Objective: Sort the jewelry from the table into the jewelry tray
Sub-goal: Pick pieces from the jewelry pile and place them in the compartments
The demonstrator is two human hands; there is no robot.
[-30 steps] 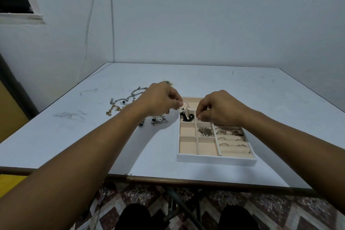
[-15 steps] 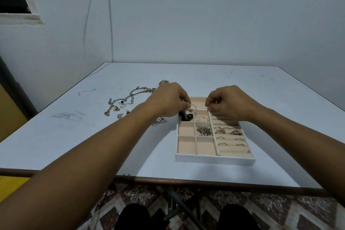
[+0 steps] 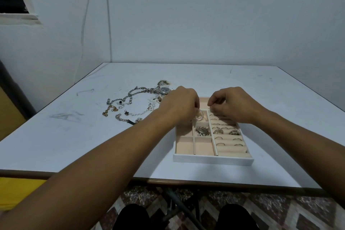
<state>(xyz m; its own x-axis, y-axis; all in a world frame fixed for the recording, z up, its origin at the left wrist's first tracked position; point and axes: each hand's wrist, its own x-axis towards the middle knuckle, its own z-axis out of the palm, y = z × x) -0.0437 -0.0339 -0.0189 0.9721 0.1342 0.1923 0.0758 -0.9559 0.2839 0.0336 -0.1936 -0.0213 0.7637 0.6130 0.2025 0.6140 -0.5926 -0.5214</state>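
peach velvet lines the white jewelry tray (image 3: 212, 160), which sits on the pale tabletop (image 3: 74, 136) near its front edge. the left hand (image 3: 180, 105) hovers over the tray's upper left compartments, fingers curled together around a beaded bracelet (image 3: 200, 116) that hangs from them into a middle compartment. the right hand (image 3: 230, 104) is over the far end of the ring rolls, fingertips drawn together; whether it grips anything i cannot tell. rings (image 3: 226, 130) sit in the slots of the rolls on the tray's right side, and a leaf-shaped brooch (image 3: 202, 130) lies in a small middle compartment. the front two compartments hold nothing. to the left of the tray, chains (image 3: 128, 97), a watch (image 3: 165, 89) and smaller pieces lie loose on the tabletop.
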